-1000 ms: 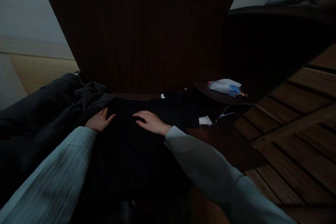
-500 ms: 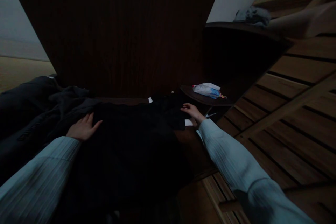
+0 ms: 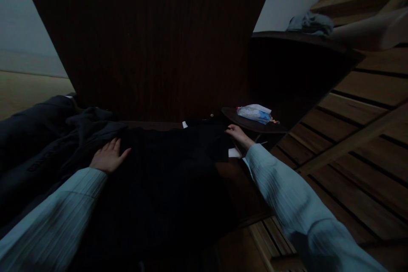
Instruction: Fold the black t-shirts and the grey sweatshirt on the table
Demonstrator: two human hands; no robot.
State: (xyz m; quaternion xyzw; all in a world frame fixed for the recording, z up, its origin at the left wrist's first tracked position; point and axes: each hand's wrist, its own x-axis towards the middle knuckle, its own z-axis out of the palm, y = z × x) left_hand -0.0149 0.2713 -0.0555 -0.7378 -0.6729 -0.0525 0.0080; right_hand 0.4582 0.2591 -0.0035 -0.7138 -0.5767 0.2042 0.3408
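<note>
A black garment (image 3: 172, 170) lies spread on a dark wooden surface, its details lost in the dim light. Flat on its left part rests my left hand (image 3: 110, 156), open, with the thumb apart from the fingers. My right hand (image 3: 239, 135) has its fingers pinched together at the garment's upper right edge. White patches show at the garment's edge, one just below my right hand. To the left is a heap of dark grey clothing (image 3: 54, 136) with faint lettering, close beside my left hand.
A dark wooden panel (image 3: 153, 42) rises behind the garment. On a small rounded shelf (image 3: 231, 114) at right sits a white and blue plastic packet (image 3: 255, 113). Grey cloth (image 3: 310, 23) lies on the upper shelf. Wooden slats (image 3: 357, 140) fill the right side.
The whole view has shifted slightly, so everything sits a little farther right and lower. My right hand's fingers have drawn together at the garment's edge. My left hand still lies flat.
</note>
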